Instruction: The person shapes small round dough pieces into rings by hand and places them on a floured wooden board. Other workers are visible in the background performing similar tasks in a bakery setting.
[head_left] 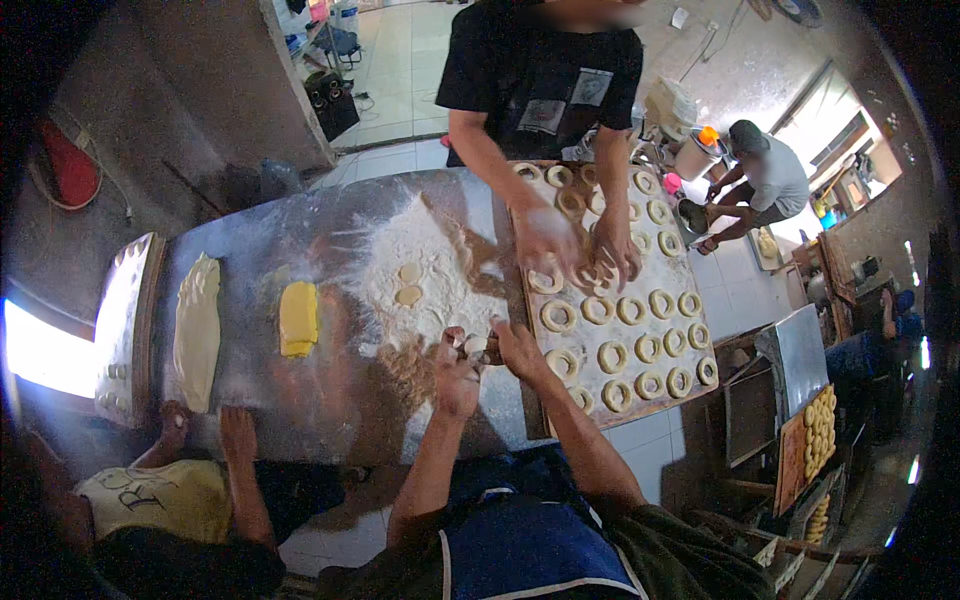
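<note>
My left hand point(457, 385) pinches a small pale dough piece point(475, 344) over the worktop point(250, 250), near the flour point(440, 290); I can't tell whether my right hand point(516, 350) grips it. Uneven tugging could tear it; drifting rightward could smear the dough rings point(562, 372).

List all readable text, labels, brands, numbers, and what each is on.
Pale yellow shirt, lower left: large dark lettering, not copied out here.
Black T-shirt, top centre: printed panels, any text too small to read.
White paper, top edge: any text too small to read.
</note>
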